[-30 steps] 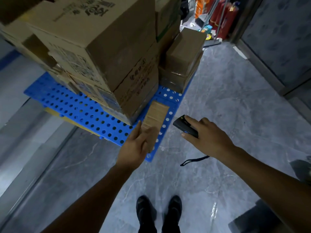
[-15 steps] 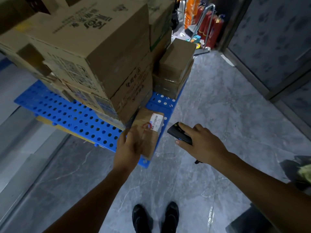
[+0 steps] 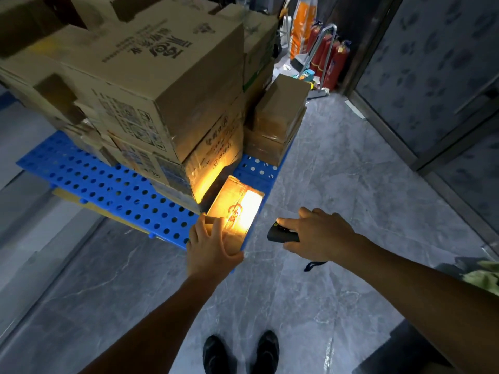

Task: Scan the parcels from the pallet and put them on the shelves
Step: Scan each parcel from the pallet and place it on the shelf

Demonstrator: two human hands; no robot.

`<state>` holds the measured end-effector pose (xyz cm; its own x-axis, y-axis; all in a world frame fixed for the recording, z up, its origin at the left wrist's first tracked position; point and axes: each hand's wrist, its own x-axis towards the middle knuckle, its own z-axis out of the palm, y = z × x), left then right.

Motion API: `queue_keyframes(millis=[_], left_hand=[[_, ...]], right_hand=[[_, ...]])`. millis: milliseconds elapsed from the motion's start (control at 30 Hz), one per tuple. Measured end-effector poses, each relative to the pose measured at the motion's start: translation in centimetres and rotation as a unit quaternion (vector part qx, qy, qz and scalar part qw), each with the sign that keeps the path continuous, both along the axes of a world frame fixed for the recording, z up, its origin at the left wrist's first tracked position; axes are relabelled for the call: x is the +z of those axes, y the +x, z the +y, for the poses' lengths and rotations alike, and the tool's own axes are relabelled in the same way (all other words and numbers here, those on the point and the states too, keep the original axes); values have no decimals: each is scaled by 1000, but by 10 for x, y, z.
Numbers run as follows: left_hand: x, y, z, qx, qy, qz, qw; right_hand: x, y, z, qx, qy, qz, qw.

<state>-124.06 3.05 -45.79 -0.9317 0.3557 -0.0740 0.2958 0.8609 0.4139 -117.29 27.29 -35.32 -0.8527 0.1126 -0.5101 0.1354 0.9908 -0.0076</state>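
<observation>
A small flat parcel (image 3: 234,211) lies at the near corner of the blue perforated pallet (image 3: 102,182), just in front of the tall stack of cardboard boxes (image 3: 151,85) — its top face is washed in bright yellow-orange light, and the label under the glare cannot be read. The left hand (image 3: 212,245) rests on the parcel's near end, fingers spread flat over the cardboard rather than curled round it. Beside the pallet's corner, over the grey marble floor (image 3: 337,190), the right hand (image 3: 318,233) has its grip clamped on a black handheld scanner (image 3: 282,234) aimed at the parcel — a wrist strap (image 3: 314,265) dangles below.
</observation>
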Motion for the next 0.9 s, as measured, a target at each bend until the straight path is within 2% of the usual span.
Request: queue_keyframes(millis=[167, 467, 633, 767, 900], left_hand=[[8, 9, -18, -42, -21, 40, 998], [21, 47, -66, -11, -50, 45, 998], [33, 76, -127, 64, -86, 36, 994], [57, 101, -194, 180, -88, 36, 979], [88, 123, -276, 332, -8, 23, 943]], right_hand=[[8, 8, -6, 13, 28, -10, 999], [9, 10, -41, 58, 1, 31, 998], [9, -6, -93, 153, -32, 14, 988], [21, -20, -170, 216, -50, 23, 975], [41, -33, -269, 275, -105, 86, 952]])
